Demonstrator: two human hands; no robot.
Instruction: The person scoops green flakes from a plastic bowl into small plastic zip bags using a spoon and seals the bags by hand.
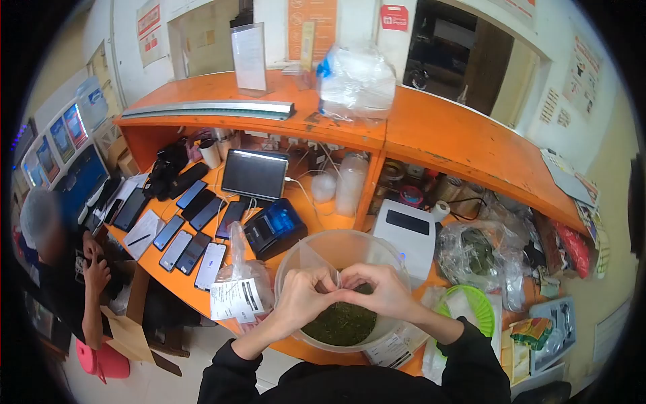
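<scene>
Both my hands are above a large translucent plastic tub, with a green, finely chopped leafy mass at its bottom. My left hand and my right hand meet over the middle, thumbs and fingertips pinched together. Between them is a thin, clear plastic piece that looks like a small bag, partly hidden by the fingers. Left of the tub lies a knotted clear bag with a printed receipt. Another printed slip lies under the tub's near right side.
Several phones, a tablet and a black printer stand to the left. A white machine, a green basket and plastic bags are at right. A person is at far left, near an open cardboard box.
</scene>
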